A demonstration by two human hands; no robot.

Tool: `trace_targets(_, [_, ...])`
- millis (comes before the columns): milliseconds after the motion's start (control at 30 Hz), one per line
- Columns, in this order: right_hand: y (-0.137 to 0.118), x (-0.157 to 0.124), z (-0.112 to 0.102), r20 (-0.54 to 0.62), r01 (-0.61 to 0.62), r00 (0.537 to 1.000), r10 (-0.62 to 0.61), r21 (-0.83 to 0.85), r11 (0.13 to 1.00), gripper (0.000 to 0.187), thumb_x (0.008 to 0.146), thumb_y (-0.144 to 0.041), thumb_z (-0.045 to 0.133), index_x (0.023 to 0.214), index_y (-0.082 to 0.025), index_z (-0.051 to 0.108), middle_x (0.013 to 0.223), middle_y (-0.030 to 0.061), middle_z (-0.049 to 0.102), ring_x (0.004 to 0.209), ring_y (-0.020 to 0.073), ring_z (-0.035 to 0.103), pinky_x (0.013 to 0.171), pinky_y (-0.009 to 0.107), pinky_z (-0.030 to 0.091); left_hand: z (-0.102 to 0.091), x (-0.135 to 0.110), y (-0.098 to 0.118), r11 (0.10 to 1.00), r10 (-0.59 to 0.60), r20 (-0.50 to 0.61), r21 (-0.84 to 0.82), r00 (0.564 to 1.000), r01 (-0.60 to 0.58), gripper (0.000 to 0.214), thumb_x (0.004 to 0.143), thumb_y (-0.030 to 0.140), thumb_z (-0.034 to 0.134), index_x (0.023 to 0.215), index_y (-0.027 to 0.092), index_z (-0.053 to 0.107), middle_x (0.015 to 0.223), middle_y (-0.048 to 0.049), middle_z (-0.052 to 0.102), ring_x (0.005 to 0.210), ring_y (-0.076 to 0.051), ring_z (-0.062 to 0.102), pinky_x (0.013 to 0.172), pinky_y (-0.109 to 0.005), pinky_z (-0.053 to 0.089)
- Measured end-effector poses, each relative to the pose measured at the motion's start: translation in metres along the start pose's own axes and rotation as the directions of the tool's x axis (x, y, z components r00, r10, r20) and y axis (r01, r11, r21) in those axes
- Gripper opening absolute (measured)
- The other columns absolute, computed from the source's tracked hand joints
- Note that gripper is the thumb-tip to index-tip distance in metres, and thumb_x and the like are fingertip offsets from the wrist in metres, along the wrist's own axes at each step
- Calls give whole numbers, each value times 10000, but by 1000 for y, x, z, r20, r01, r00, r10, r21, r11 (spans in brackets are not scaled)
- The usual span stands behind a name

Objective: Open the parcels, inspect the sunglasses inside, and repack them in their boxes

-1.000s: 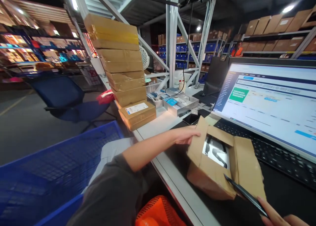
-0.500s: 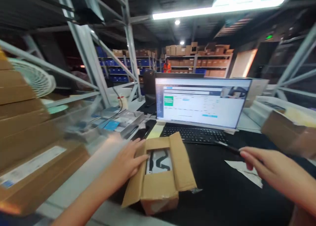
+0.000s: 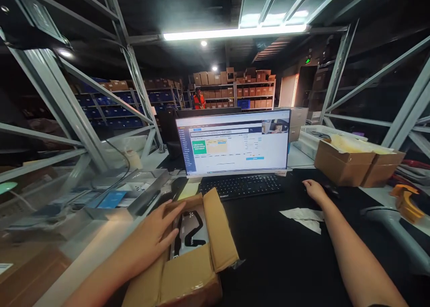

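Note:
An opened cardboard box (image 3: 188,275) stands at the front of the black mat, its flaps folded out. Inside lies a pale grey item (image 3: 198,228) with a thick black angular print or strip. Across the box's left side rests my left hand (image 3: 156,228), fingers apart, thumb and forefinger over the opening. My right hand (image 3: 315,191) is low over the mat beyond the keyboard's right end, with its fingers curled. What they hold, if anything, is hidden. A small dark object (image 3: 332,190) lies beside it.
A monitor (image 3: 235,141) stands behind the keyboard (image 3: 242,186). Crumpled white paper (image 3: 304,217) lies on the mat. Brown cartons (image 3: 346,164) and a scanner-like grey device (image 3: 396,231) are on the right. A clear tray (image 3: 134,190) sits left. A person in orange (image 3: 199,100) is far back.
The view has swung right. My right hand has reached farther forward, and the slim dark tool it held no longer shows in its fingers. My left hand stays at the box.

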State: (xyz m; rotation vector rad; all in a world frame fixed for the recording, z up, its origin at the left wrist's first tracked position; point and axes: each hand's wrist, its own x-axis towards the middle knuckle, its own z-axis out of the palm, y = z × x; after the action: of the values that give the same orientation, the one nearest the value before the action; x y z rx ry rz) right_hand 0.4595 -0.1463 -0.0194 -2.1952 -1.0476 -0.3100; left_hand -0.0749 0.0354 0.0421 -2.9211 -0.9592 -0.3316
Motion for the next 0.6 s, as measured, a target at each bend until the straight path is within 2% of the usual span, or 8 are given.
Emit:
trace_targets(100, [7,0,31,152,-124,979,136,-82,989,277,984,-373,587,1169,-170,627,1137,68,652,951,189,657,815,370,574,-1,15,0,994,-64,-45,-94,997,59,563,964,483,457,1507,338,419,1437,-96,556,1287,-324,555,1086,-537,441])
trace_targets(200, [9,-3,50,230,-154,955,187,-153,976,181,934,-277,643,1049,-141,676,1060,92,667,961,212,644,840,391,533,6,33,0,935,-156,-57,-330,986,129,560,987,507,381,1498,287,440,1482,-84,518,1365,-298,478,1174,-542,321])
trace_targets(300, [7,2,47,215,-144,959,183,-186,972,180,868,-158,618,993,-110,739,1160,210,637,1091,316,603,866,442,458,22,45,1,766,-292,-102,-621,951,168,631,969,580,337,1448,208,509,1506,-95,492,1435,-279,392,1231,-495,212])
trace_targets(367, [-1,10,35,179,-137,969,169,-179,974,261,876,-168,558,1029,-80,750,1226,270,604,1107,364,600,840,462,445,32,47,1,691,-375,-138,-701,917,177,689,951,640,305,1383,176,576,1455,-116,538,1414,-289,417,1233,-494,205])
trace_targets(433, [-20,15,17,151,-93,982,114,-138,986,327,906,-204,498,1067,-53,740,1196,278,628,1061,369,627,825,466,457,41,47,1,658,-440,-165,-728,883,191,749,935,695,268,1317,163,631,1433,-134,545,1405,-311,416,1229,-521,192])
trace_targets(500, [-54,9,-1,139,11,990,-1,-67,998,351,937,-254,472,1103,-84,730,1140,215,681,1030,331,649,851,438,477,48,45,2,608,-504,-182,-769,844,197,800,907,754,266,1234,154,683,1475,-149,493,1445,-337,344,1231,-539,145])
trace_targets(567, [-99,-14,-17,140,170,974,-176,53,984,339,962,-339,476,1132,-176,720,1139,113,710,1040,263,656,893,372,496,55,44,2,547,-552,-189,-817,812,182,841,873,808,268,1129,151,726,1510,-154,452,1481,-344,269,1233,-521,124])
trace_targets(600, [-124,-32,-24,144,270,946,-289,142,952,339,978,-389,464,1128,-219,716,1150,75,712,1060,234,655,904,342,508,58,45,3,510,-570,-182,-843,801,171,852,857,829,266,1071,153,739,1499,-157,470,1477,-341,278,1229,-505,149])
